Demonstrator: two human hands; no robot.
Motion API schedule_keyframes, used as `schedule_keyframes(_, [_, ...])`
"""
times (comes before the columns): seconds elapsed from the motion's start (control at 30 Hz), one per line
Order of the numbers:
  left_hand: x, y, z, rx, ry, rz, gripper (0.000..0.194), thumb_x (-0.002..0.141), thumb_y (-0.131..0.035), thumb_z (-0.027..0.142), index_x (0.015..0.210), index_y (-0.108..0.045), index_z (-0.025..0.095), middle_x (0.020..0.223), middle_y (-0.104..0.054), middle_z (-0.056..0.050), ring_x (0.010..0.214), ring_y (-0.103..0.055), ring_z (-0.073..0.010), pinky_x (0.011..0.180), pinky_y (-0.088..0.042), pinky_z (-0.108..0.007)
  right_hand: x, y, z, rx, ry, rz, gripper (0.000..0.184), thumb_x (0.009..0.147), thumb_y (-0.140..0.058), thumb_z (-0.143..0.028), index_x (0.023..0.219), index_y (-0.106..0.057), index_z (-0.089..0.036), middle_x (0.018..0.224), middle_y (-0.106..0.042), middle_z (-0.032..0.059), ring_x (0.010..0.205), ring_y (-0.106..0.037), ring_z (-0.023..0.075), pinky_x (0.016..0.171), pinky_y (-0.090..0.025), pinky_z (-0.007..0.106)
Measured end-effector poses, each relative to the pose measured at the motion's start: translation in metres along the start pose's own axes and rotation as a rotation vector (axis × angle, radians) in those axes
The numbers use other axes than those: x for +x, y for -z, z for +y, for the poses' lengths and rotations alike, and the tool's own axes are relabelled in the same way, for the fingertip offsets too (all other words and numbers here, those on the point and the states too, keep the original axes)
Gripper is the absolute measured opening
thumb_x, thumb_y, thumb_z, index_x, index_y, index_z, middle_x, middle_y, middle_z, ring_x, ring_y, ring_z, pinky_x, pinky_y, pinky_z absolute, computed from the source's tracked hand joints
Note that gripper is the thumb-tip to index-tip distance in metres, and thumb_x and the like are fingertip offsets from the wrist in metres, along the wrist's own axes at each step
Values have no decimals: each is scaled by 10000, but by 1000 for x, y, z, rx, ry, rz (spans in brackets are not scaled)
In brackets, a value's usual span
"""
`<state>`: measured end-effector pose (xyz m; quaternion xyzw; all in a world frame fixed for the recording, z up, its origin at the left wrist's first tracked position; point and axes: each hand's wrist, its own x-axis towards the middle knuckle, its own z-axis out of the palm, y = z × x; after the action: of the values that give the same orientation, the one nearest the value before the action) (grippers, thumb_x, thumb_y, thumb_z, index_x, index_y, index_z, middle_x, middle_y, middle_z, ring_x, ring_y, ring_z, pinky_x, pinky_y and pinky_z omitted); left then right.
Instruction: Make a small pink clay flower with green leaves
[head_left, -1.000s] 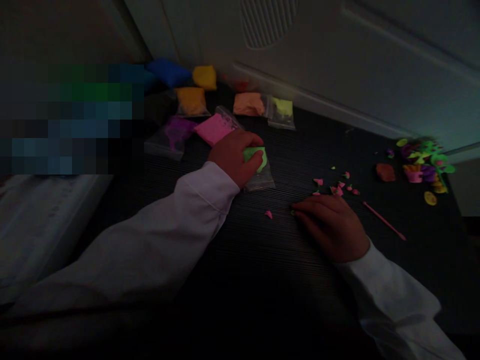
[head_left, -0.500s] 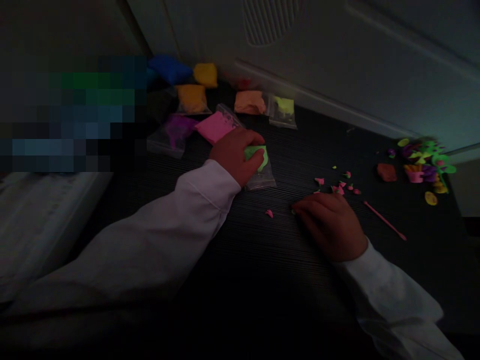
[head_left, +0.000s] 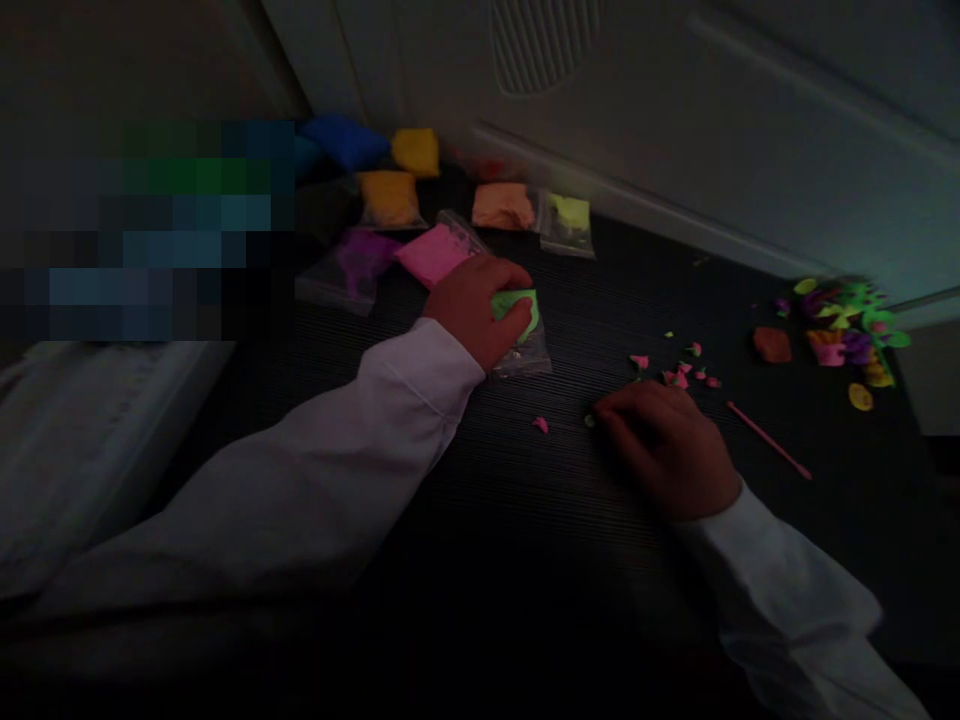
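Observation:
My left hand (head_left: 474,309) grips a lump of green clay (head_left: 516,304) that sits in a clear plastic bag (head_left: 526,352) on the dark ribbed table (head_left: 570,520). My right hand (head_left: 666,445) lies palm down on the table with its fingers together, the fingertips beside a tiny green bit (head_left: 589,421). Small pink clay bits (head_left: 679,377) lie just beyond that hand, and one more pink bit (head_left: 539,425) lies between the two hands. A thin pink stick (head_left: 769,440) rests to the right of my right hand.
Bags of coloured clay lie at the back: pink (head_left: 433,253), purple (head_left: 351,262), orange (head_left: 502,205), yellow-green (head_left: 568,218), amber (head_left: 386,197), yellow (head_left: 415,150), blue (head_left: 341,140). A heap of small clay shapes (head_left: 844,325) sits far right. A pale wall panel (head_left: 675,120) stands behind.
My right hand's fingertips have drawn back slightly to the right. The left hand keeps its hold on the green clay.

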<state>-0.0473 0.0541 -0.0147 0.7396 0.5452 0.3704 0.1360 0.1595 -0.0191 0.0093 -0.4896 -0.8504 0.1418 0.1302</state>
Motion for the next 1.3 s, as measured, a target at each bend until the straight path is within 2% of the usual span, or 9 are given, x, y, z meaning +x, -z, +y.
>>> schedule_keyframes(0.17, [0, 0, -1, -11, -3, 25, 140, 644, -501, 188, 775, -551, 201, 804, -572, -22, 785, -509, -162, 719, -396, -295, 0, -3, 2, -20, 26, -8, 199, 756, -462, -253, 926, -555, -206, 886, -582, 33, 830, -510, 158, 755, -360, 337])
schedule_keyframes(0.37, [1, 0, -1, -10, 16, 9, 160, 636, -509, 190, 786, -561, 192, 806, -578, -24, 772, -514, -159, 711, -402, -289, 1, -4, 4, -42, 59, -28, 188, 768, -442, -245, 894, -577, -212, 879, -580, 39, 815, -512, 160, 736, -356, 334])
schedule_keyframes(0.53, [1, 1, 1, 10, 14, -15, 209, 649, -499, 193, 834, -574, 131, 827, -587, -58, 795, -514, -161, 732, -402, -289, 0, -3, 4, -53, 72, -28, 173, 761, -450, -245, 875, -576, -211, 877, -584, 36, 814, -514, 160, 735, -348, 331])
schedule_keyframes(0.63, [0, 1, 1, 9, 19, -6, 194, 647, -500, 188, 823, -572, 151, 821, -585, -45, 792, -515, -157, 731, -405, -287, -1, -2, 4, -46, 88, -28, 170, 756, -458, -238, 875, -574, -206, 874, -589, 37, 815, -516, 160, 745, -344, 334])
schedule_keyframes(0.77, [0, 1, 2, 11, 20, 0, 173, 645, -503, 192, 805, -568, 180, 809, -585, -28, 789, -518, -156, 729, -412, -291, -2, 0, 4, -15, 72, -4, 155, 752, -466, -228, 862, -572, -199, 862, -590, 31, 820, -518, 152, 760, -349, 329])
schedule_keyframes(0.9, [0, 1, 2, 29, -28, 15, 196, 660, -491, 211, 827, -575, 152, 833, -592, -49, 807, -519, -160, 747, -415, -297, -4, 0, 2, 57, 35, 33, 137, 748, -470, -221, 833, -574, -193, 836, -590, 26, 804, -519, 145, 755, -366, 322])
schedule_keyframes(1.1, [-3, 2, 3, 15, -155, 62, 238, 676, -485, 215, 878, -568, 121, 905, -579, -72, 898, -502, -169, 814, -395, -324, 3, 3, -12, 338, -143, 193, 108, 730, -495, -237, 784, -581, -199, 786, -579, 13, 761, -518, 130, 711, -390, 294])
schedule_keyframes(1.2, [-8, 8, 9, -64, -259, 126, 218, 697, -479, 210, 876, -566, 120, 907, -580, -80, 890, -511, -154, 807, -407, -311, 17, 2, -23, 650, -319, 253, 125, 711, -519, -290, 771, -579, -198, 746, -579, 3, 699, -521, 118, 648, -401, 272])
schedule_keyframes(1.3, [-13, 16, 16, -144, -360, 146, 227, 672, -517, 193, 894, -550, 152, 904, -574, -67, 882, -514, -151, 790, -421, -319, 33, -2, -32, 1037, -421, 260, 155, 683, -548, -317, 749, -576, -180, 693, -579, -5, 635, -518, 98, 612, -406, 250])
